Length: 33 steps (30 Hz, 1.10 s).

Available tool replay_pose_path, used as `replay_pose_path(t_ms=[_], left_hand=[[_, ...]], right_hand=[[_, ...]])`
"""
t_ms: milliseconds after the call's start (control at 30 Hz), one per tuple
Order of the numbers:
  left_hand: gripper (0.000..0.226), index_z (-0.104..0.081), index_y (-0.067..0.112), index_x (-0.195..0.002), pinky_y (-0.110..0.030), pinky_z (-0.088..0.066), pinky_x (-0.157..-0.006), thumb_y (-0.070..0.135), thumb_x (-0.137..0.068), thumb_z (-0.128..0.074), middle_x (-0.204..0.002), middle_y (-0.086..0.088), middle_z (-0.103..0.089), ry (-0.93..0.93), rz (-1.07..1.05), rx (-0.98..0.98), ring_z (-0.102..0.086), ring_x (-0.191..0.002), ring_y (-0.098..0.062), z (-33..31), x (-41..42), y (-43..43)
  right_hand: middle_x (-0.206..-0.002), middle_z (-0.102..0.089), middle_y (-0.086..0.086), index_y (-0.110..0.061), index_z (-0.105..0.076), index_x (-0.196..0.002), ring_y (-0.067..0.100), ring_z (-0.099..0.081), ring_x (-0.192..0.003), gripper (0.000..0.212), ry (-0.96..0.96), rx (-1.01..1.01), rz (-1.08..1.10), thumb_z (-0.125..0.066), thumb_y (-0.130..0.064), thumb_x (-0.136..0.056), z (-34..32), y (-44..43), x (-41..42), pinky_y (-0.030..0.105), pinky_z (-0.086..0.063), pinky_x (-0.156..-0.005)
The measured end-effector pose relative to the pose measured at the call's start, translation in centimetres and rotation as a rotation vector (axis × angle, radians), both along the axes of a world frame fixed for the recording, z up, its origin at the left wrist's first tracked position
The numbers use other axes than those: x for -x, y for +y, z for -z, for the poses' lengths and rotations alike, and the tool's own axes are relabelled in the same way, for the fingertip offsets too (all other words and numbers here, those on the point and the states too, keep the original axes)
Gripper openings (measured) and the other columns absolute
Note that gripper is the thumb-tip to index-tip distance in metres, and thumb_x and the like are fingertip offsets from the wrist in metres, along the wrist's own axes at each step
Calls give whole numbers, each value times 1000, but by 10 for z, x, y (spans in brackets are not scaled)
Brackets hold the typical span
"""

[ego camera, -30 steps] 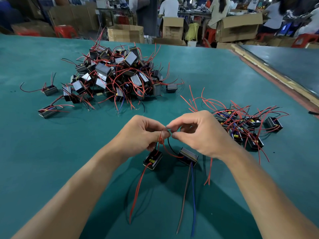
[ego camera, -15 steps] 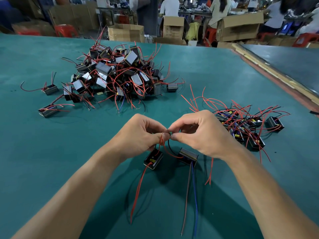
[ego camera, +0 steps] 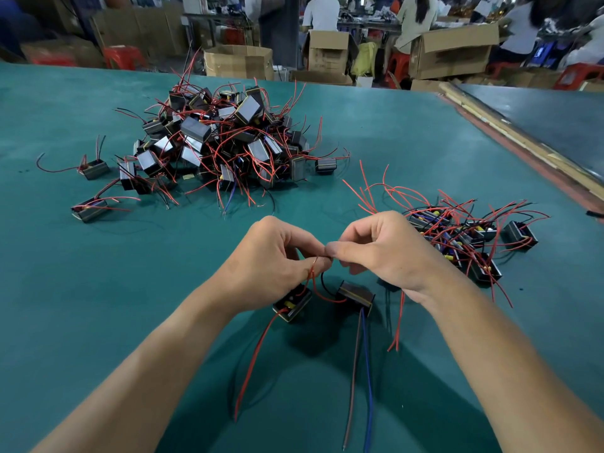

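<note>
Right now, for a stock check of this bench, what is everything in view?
Table: one, green, underneath.
Big pile: one, black parts with red wires, far left of centre.
Small pile: one, same parts, right side.
Stray parts: two, black, left of the big pile.
Cardboard boxes: several, brown, behind the table.
Parts in work: two, black, near centre.
Wire ends: count unclear, red, above those two parts.
Left hand: one, fingers pinch the wire ends.
Right hand: one, fingers pinch the wire ends.

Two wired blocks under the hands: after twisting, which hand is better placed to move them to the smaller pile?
Right, probably. The right hand sits beside the smaller pile; the left hand would have to cross over. Both pinch the wire ends.
</note>
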<state>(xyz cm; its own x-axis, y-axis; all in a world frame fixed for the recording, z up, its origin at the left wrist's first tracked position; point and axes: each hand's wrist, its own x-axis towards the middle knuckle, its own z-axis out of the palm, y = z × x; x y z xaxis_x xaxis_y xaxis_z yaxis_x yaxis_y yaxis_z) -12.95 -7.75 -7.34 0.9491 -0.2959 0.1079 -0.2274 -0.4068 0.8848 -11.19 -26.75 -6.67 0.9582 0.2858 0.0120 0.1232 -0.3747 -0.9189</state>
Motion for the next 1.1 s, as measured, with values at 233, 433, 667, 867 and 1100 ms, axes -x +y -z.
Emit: replay_pose_path(t_ms=[233, 433, 667, 867, 1100], left_hand=[[10, -77, 18, -74, -30, -33, -52, 15, -84, -75, -52, -1, -53, 15, -73, -1, -38, -52, -18, 3, -4, -1], [16, -76, 17, -70, -35, -34, -56, 11, -85, -74, -57, -8, -56, 81, -63, 41, -39, -55, -21, 2, -6, 1], [19, -75, 23, -69, -24, -31, -49, 14, -85, -75, -45, 10, -53, 29, -51, -9, -37, -48, -13, 2, -5, 1], [20, -72, 26, -70, -11, -24, -39, 13, -85, -74, -38, 16, -48, -33, -22, -54, -30, -35, -3, 0, -2, 1], [15, -75, 24, -74, -14, -30, -42, 13, -84, -75, -43, 16, -54, -47, 20, -37, -35, -38, -2, 0, -1, 1]], right_hand=[[-63, -68, 1, -15, -70, -69, 6, -54, -56, 15, -253, 81, 9, -79, -10, -80, 2, 3, 1, 25, -47, -57], [-73, -71, -3, -17, -74, -79, 15, -64, -65, 8, -331, 186, -70, -77, -10, -83, 4, 0, 0, 28, -53, -66], [-64, -68, -4, -24, -68, -69, 15, -60, -61, 20, -293, 296, -74, -71, -14, -86, 2, 1, 1, 33, -51, -64], [-61, -61, -9, -19, -64, -71, 6, -51, -57, 21, -84, 237, -139, -66, -11, -91, 0, 2, 4, 22, -42, -59], [-55, -55, -8, -15, -60, -70, 5, -47, -49, 27, 122, 112, -176, -59, -6, -96, -3, -1, 5, 18, -38, -50]])
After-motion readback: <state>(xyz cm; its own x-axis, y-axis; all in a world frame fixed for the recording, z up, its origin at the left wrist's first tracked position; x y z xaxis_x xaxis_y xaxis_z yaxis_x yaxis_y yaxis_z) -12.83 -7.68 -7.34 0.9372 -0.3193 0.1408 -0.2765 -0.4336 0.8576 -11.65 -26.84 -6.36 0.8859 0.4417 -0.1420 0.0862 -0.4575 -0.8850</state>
